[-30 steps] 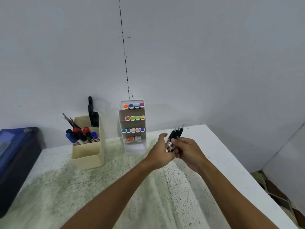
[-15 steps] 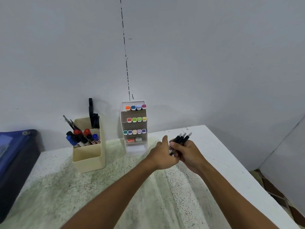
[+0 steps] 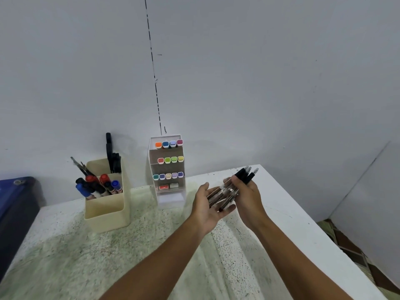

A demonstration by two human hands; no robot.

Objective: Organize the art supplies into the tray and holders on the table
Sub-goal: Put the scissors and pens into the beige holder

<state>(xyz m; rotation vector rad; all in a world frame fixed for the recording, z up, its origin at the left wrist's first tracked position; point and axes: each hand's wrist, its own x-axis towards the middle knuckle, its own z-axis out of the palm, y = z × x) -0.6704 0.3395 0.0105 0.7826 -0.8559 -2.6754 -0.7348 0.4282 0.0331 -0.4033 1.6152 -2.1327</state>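
A bundle of black-tipped pens lies across both my hands above the white table. My right hand grips the bundle near its tips, which point up and right. My left hand is turned palm up under the lower ends, fingers straight, supporting them. A beige holder at the left holds red, blue and black markers, brushes and scissors. A white tiered rack behind my hands holds three rows of coloured markers and two erasers.
A dark blue box stands at the table's left edge. The grey wall runs close behind the holders. The table's right edge drops to a patterned floor. Green stains cover the tabletop in front of me.
My left hand has turned palm up and spread under the pens. The bundle has tilted flatter and slid lower between both hands, which have drifted slightly right.
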